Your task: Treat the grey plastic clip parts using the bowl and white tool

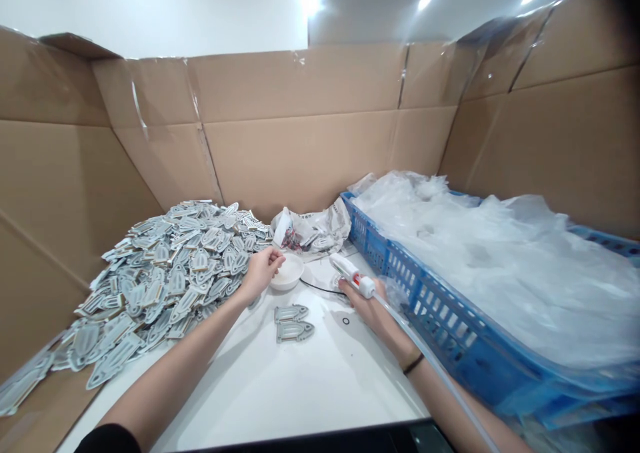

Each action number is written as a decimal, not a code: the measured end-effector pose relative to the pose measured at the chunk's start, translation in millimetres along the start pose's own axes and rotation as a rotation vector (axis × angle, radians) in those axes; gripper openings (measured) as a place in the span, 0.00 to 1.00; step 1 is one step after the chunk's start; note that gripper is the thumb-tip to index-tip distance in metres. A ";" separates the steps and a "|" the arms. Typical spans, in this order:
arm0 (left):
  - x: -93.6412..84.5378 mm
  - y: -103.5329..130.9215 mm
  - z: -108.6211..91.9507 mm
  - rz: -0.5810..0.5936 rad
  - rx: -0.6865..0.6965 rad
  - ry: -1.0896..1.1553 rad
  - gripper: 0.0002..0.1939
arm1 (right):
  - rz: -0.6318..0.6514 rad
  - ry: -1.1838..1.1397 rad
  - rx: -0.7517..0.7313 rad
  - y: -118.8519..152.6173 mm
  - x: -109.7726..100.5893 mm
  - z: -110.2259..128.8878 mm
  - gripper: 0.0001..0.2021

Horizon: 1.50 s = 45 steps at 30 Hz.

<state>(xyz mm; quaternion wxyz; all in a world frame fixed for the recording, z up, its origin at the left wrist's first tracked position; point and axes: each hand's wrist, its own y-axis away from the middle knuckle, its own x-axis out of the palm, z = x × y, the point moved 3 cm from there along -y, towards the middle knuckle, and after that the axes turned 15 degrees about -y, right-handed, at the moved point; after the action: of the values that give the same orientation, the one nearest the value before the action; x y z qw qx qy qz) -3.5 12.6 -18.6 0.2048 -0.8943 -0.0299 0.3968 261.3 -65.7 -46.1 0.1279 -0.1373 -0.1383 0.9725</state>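
My left hand (263, 271) is at the left rim of a small white bowl (287, 274), its fingertips pinched together. Whatever is between them, if anything, is too small to make out. My right hand (364, 301) is closed round a white handheld tool (353, 276) with a red part showing inside and a pale tube (425, 348) running back along the forearm. The tool's tip points left, toward the bowl. Two flat grey pointed plastic pieces (295, 332) lie side by side on the white table (295, 393), below the bowl.
A large heap of similar grey pieces (185, 266) fills the left side. Behind the bowl is a crumpled printed bag (325, 230). A blue crate (450, 326) heaped with clear plastic bags (480, 260) stands right. A small black ring (346, 321) lies near my right hand. Cardboard walls (300, 120) surround everything.
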 end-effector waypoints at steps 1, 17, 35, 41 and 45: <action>0.0 0.7 -0.1 -0.003 -0.007 0.016 0.12 | 0.000 0.007 0.007 0.1 0.1 0.0 0.21; -14.1 39.5 -24.4 0.027 -0.044 0.238 0.20 | 0.026 -0.003 -0.030 4.6 -2.3 11.8 0.20; -0.9 84.6 -18.5 0.239 0.174 -0.216 0.06 | 0.012 0.062 -0.050 2.8 -0.4 -4.4 0.21; 0.3 88.3 -23.7 0.246 0.187 -0.317 0.09 | 0.018 0.051 -0.049 4.3 -0.5 -2.7 0.21; 4.5 85.2 -20.6 0.300 0.152 -0.305 0.11 | 0.021 0.040 -0.054 4.7 -1.2 -1.1 0.21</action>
<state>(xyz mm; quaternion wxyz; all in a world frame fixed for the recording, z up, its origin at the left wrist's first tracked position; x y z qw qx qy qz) 5.1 -71.4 -42.6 0.2034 -0.8002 0.1030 0.5548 261.8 -70.2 -48.2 0.1167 -0.1616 -0.1607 0.9667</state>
